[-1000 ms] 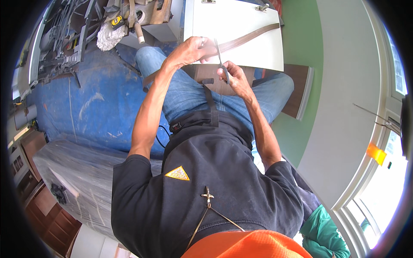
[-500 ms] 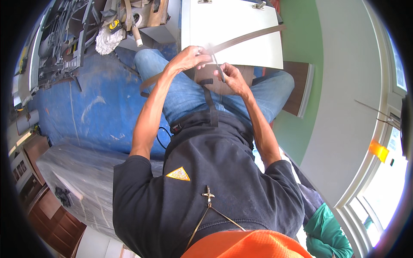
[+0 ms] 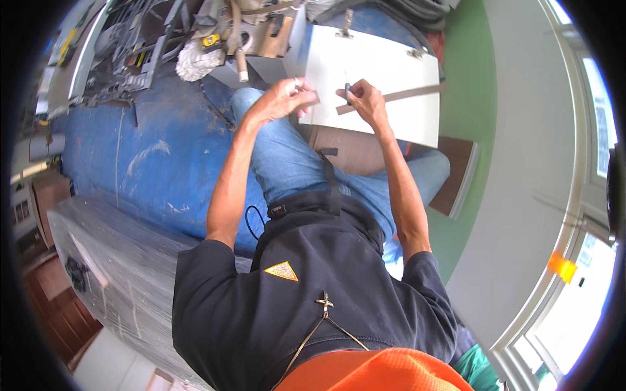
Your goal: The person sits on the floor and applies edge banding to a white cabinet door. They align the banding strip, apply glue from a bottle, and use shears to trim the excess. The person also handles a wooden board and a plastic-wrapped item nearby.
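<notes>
My right hand [image 3: 366, 103] is closed around a slim dark-handled cutting tool [image 3: 348, 95] with a thin blade pointing away from me; whether it is scissors or a knife is unclear. A flat brown strip [image 3: 411, 94] runs under that hand across the white panel [image 3: 372, 58], its near end just left of the fingers. I cannot see whether the hand presses on it. Over the panel's left edge, my left hand [image 3: 284, 101] has thumb and fingers apart, slightly blurred, with nothing visible in them. The panel has metal hinges [image 3: 344, 31] along its far edge.
Beneath the panel, by my knees, is a brown board [image 3: 349, 146]. To the left lie a blue floor covering [image 3: 156, 156], a yellow tape measure [image 3: 210, 42], a crumpled white cloth [image 3: 195, 62] and a rack of tools [image 3: 124, 58]. A green and grey wall [image 3: 515, 130] stands at the right.
My hands have drawn apart, the right one moving out over the panel with the tool. The strip, earlier bent and held by the left hand, now lies straighter across the panel. The view has shifted.
</notes>
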Tool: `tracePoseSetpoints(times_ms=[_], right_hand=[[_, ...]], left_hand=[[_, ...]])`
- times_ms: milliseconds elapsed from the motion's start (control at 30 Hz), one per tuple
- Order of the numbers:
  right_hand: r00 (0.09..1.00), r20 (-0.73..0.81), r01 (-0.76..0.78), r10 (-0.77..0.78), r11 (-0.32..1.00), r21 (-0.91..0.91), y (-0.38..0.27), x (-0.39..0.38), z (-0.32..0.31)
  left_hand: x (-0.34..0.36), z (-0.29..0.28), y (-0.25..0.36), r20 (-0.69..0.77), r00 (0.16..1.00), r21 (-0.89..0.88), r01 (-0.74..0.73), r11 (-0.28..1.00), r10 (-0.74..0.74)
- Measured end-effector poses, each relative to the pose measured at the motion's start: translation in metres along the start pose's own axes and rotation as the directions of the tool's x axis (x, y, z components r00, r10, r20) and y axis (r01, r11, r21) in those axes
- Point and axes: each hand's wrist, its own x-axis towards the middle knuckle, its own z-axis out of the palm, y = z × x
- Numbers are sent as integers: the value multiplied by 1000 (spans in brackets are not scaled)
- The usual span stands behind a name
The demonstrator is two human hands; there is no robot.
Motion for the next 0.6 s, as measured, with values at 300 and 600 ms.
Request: tracePoseSetpoints(times_ms=[300,600], right_hand=[[980,180,130,-87,962,-238,-66,159,164],[944,162,324,-287,725,-608,-88,260,248]], left_hand=[[-53,-20,-14,-193,981,-116,-33,993,10],[-14,-13,-41,-56,998,-173,12,985,-23]])
